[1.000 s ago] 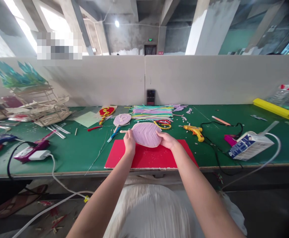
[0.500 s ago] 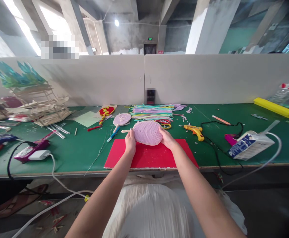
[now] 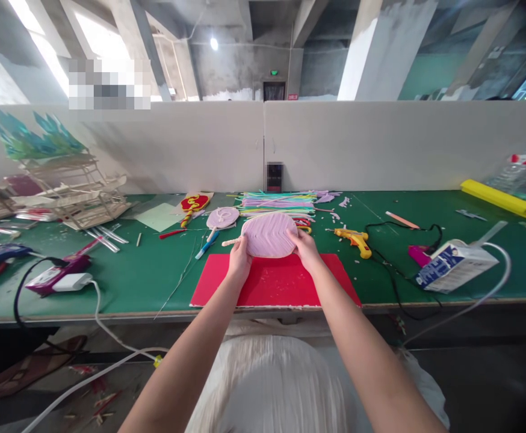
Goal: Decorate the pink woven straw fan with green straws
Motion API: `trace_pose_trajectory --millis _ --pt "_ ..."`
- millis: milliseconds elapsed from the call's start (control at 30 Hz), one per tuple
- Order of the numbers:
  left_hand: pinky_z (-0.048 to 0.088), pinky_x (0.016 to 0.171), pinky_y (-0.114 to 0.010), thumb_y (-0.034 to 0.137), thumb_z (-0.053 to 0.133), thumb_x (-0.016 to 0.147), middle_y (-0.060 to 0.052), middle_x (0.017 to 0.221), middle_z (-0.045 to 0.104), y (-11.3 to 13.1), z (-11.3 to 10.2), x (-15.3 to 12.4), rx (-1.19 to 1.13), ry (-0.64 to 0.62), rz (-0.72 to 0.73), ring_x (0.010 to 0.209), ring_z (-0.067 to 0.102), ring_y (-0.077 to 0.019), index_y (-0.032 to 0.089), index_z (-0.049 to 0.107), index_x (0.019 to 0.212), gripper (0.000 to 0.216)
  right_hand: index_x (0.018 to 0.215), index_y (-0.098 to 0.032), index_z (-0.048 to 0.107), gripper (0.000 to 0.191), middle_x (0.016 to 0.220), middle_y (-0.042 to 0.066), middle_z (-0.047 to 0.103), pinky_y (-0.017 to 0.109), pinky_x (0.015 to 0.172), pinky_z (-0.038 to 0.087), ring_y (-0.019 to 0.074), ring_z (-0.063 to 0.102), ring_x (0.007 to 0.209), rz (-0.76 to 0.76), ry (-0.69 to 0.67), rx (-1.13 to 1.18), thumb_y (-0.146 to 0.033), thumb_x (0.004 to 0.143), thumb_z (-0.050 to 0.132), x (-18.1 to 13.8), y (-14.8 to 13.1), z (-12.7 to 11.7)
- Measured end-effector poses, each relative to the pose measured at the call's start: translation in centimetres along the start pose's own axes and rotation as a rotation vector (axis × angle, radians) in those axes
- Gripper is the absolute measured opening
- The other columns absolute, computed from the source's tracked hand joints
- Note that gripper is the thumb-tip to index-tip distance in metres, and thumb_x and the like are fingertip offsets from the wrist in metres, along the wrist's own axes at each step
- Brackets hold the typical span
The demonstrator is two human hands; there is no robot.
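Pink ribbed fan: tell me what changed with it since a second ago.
The pink ribbed oval fan on its wooden stick rose slightly, away from the person, over the far edge of the red rectangular mat. The left hand and right hand kept hold of its sides. The mat and the yellow glue gun stayed put.

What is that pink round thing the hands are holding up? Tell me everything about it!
The pink fan is a flat oval, pale lilac-pink, with fuzzy-looking ridges slanting from a middle line like leaf veins. A thin pale stick pokes out of its left end. It is held up, face towards the camera, above the far edge of the red mat. The left hand grips its left edge and the right hand its right edge.
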State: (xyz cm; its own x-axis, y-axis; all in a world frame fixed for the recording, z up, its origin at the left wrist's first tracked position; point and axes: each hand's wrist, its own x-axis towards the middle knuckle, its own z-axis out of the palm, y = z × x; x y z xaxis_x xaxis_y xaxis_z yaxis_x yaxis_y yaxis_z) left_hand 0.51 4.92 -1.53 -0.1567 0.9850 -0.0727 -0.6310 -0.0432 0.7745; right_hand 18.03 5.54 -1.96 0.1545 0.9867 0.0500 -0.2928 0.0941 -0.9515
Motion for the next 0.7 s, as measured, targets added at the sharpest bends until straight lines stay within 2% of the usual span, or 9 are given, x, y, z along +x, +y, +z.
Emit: trace_pose_trajectory --millis 133,233,500,700 --pt "0.044 0.059 -0.02 0.036 0.073 0.06 0.0 0.071 0.06 0.01 0.32 -0.23 0.034 -0.082 -0.049 0.065 0.057 -0.0092 0.015 0.06 0.078 0.031 0.087 -0.016 0.065 0.039 0.085 0.005 0.07 0.031 0.074 0.047 0.0202 0.063 0.081 -0.155 0.114 -0.105 -0.041 0.058 0.072 0.4 0.24 -0.21" --pt "0.045 0.058 -0.021 0.032 0.073 0.062 -0.001 0.071 0.062 -0.03 0.43 -0.35 0.048 -0.121 -0.091 0.063 0.059 -0.0091 0.013 0.061 0.079 0.028 0.086 -0.016 0.064 0.037 0.083 0.005 0.07 0.031 0.075 0.047 0.0198 0.063 0.08 -0.204 0.153 -0.136 -0.041 0.059 0.071 0.71 0.31 -0.31" --pt "0.049 0.067 -0.023 0.028 0.073 0.063 -0.004 0.075 0.066 0.03 0.35 -0.34 0.04 -0.09 -0.102 0.069 0.063 -0.0115 0.012 0.063 0.079 0.025 0.079 -0.016 0.065 0.037 0.079 0.004 0.068 0.029 0.073 0.046 0.0203 0.06 0.083 -0.18 0.138 -0.163 -0.051 0.065 0.063 0.12 -0.27 -0.09" --pt "0.049 0.078 -0.03 0.025 0.079 0.054 -0.007 0.079 0.068 -0.18 0.33 -0.63 0.075 -0.157 -0.067 0.08 0.064 -0.0184 0.009 0.065 0.083 0.036 0.079 -0.017 0.065 0.037 0.079 0.003 0.068 0.029 0.073 0.046 0.0198 0.06 0.081 -0.174 0.146 -0.123 -0.05 0.062 0.066 0.2 -0.21 -0.11"
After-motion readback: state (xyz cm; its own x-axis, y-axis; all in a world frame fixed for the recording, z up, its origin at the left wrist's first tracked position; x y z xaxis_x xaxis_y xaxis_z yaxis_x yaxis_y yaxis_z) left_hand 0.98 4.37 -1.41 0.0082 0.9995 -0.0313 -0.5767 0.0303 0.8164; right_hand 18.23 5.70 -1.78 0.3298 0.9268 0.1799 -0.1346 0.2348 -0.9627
